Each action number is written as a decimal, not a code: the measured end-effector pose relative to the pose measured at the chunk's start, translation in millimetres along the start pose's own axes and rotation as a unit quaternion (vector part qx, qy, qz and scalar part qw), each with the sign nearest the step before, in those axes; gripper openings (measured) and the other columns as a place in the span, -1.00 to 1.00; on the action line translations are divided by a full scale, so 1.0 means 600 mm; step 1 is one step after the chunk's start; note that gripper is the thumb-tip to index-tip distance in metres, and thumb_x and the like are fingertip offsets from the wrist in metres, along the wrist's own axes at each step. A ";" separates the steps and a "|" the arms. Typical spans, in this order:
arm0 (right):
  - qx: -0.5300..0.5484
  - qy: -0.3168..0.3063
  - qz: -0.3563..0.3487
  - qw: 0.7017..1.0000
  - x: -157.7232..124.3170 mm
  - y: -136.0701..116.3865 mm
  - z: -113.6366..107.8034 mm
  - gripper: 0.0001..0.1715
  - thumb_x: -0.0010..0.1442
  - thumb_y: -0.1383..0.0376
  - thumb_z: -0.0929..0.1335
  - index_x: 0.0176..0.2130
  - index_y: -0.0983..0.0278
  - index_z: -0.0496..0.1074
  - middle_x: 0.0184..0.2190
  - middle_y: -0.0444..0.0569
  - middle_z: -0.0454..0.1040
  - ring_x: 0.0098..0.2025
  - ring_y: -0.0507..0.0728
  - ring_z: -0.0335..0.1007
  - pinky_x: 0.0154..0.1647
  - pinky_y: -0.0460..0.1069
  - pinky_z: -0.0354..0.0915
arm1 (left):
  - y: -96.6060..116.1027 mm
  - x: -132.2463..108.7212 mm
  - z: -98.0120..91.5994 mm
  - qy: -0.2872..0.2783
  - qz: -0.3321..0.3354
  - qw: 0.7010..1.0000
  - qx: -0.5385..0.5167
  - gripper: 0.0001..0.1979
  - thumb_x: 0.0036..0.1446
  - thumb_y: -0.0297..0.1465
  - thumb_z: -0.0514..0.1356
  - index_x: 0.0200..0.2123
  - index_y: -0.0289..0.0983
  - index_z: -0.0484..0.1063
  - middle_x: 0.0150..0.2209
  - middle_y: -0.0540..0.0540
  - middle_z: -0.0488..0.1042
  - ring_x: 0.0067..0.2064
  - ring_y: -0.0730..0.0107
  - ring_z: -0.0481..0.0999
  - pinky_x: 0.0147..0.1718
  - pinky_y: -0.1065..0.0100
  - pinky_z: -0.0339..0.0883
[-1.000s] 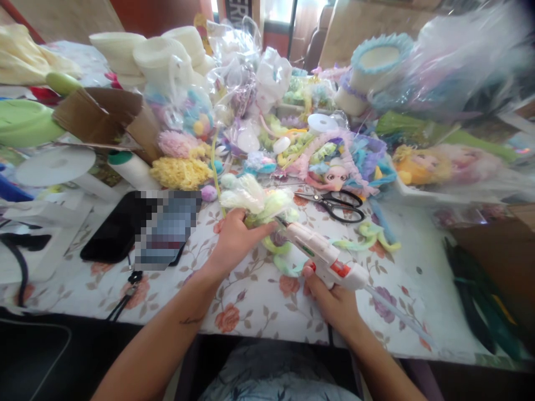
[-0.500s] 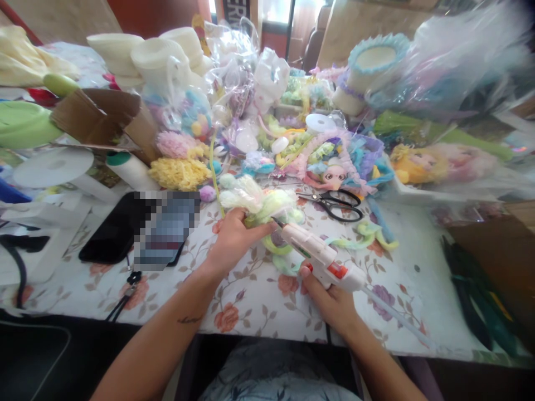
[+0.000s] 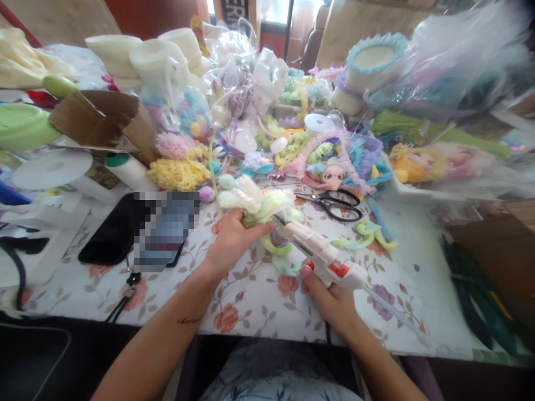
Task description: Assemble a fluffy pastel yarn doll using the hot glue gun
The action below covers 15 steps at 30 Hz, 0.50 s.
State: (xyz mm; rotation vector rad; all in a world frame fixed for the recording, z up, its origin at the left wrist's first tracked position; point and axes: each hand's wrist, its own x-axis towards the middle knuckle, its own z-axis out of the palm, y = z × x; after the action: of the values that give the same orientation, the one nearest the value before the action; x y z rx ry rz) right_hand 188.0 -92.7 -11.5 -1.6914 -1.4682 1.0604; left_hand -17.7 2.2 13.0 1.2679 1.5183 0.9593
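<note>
Head view: left hand [image 3: 229,240] is gripping a fluffy pastel flower [image 3: 254,201] low over the floral tablecloth [image 3: 251,301]. Right hand [image 3: 332,301] is clasping a white glue gun [image 3: 321,257], its nozzle touching the flower's base. Scissors [image 3: 336,204] are lying just behind; phone [image 3: 125,228] is lying to the left.

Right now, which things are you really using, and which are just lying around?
In use:
left hand holding the fluffy pastel bundle
right hand holding the glue gun

Lying about:
scissors
phone
doll head
yellow pom-pom
cardboard box
</note>
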 end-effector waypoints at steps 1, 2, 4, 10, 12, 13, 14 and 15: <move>0.007 0.001 -0.001 1.000 0.000 0.000 0.000 -0.54 0.25 -0.01 0.30 -0.53 0.18 0.47 -0.61 -0.11 0.45 -0.51 0.12 0.39 -0.35 -0.01 0.38 | -0.001 0.000 0.000 0.002 -0.001 1.000 0.001 -0.49 -0.19 -0.06 0.46 -0.25 -0.30 0.57 -0.29 -0.12 0.62 -0.23 0.15 0.60 -0.31 0.27 0.46; 0.009 0.004 -0.001 1.000 0.000 0.000 0.000 -0.53 0.25 -0.01 0.29 -0.53 0.18 0.47 -0.61 -0.11 0.45 -0.51 0.11 0.39 -0.35 -0.01 0.38 | -0.002 0.000 0.000 0.003 -0.002 1.000 -0.001 -0.49 -0.20 -0.06 0.46 -0.25 -0.30 0.57 -0.29 -0.12 0.62 -0.23 0.15 0.61 -0.31 0.27 0.47; 0.003 0.005 0.002 1.000 0.000 -0.002 0.000 -0.53 0.25 -0.02 0.29 -0.54 0.18 0.46 -0.61 -0.10 0.44 -0.51 0.12 0.39 -0.36 -0.01 0.38 | -0.004 0.001 0.000 -0.002 0.000 1.000 -0.013 -0.49 -0.19 -0.06 0.46 -0.23 -0.30 0.57 -0.29 -0.11 0.62 -0.24 0.16 0.61 -0.30 0.27 0.47; -0.010 0.015 -0.003 1.000 0.000 -0.001 0.000 -0.53 0.24 -0.01 0.31 -0.56 0.19 0.41 -0.62 -0.11 0.43 -0.52 0.10 0.39 -0.39 -0.01 0.37 | -0.008 0.003 0.002 0.010 0.006 1.000 -0.006 -0.51 -0.20 -0.07 0.46 -0.29 -0.30 0.57 -0.34 -0.08 0.60 -0.29 0.22 0.57 -0.35 0.30 0.43; 0.004 0.021 -0.009 1.000 0.001 0.002 0.001 -0.54 0.24 0.00 0.31 -0.56 0.19 0.39 -0.63 -0.12 0.42 -0.54 0.09 0.37 -0.43 -0.03 0.35 | -0.006 0.002 0.002 0.015 0.007 1.000 0.005 -0.54 -0.21 -0.08 0.46 -0.33 -0.30 0.56 -0.37 -0.06 0.58 -0.32 0.24 0.56 -0.39 0.32 0.41; 0.008 0.025 -0.009 1.000 0.001 0.003 0.001 -0.54 0.24 0.00 0.31 -0.56 0.19 0.38 -0.64 -0.13 0.41 -0.55 0.09 0.36 -0.45 -0.03 0.34 | -0.004 0.002 0.002 0.015 0.006 1.000 0.007 -0.56 -0.21 -0.09 0.46 -0.35 -0.30 0.56 -0.39 -0.06 0.57 -0.33 0.25 0.55 -0.40 0.32 0.40; 0.007 0.024 -0.007 1.000 0.001 0.004 0.002 -0.54 0.24 0.00 0.30 -0.55 0.19 0.38 -0.64 -0.13 0.41 -0.55 0.09 0.36 -0.45 -0.03 0.33 | -0.002 0.001 0.002 0.018 0.005 1.000 0.005 -0.56 -0.22 -0.10 0.46 -0.36 -0.30 0.55 -0.40 -0.05 0.56 -0.34 0.26 0.54 -0.41 0.33 0.40; 0.003 0.019 -0.006 1.000 0.001 0.004 0.002 -0.54 0.25 -0.01 0.30 -0.55 0.19 0.38 -0.63 -0.13 0.41 -0.54 0.09 0.36 -0.45 -0.03 0.33 | -0.001 0.001 0.002 0.022 0.003 1.000 0.001 -0.57 -0.23 -0.10 0.46 -0.37 -0.30 0.55 -0.42 -0.04 0.55 -0.35 0.26 0.54 -0.42 0.33 0.39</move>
State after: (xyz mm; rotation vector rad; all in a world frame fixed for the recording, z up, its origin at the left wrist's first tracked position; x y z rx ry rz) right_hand 188.3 -92.8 -14.1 -1.6872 -1.4467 1.0194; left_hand -16.7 2.6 12.1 1.2616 1.5507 0.9966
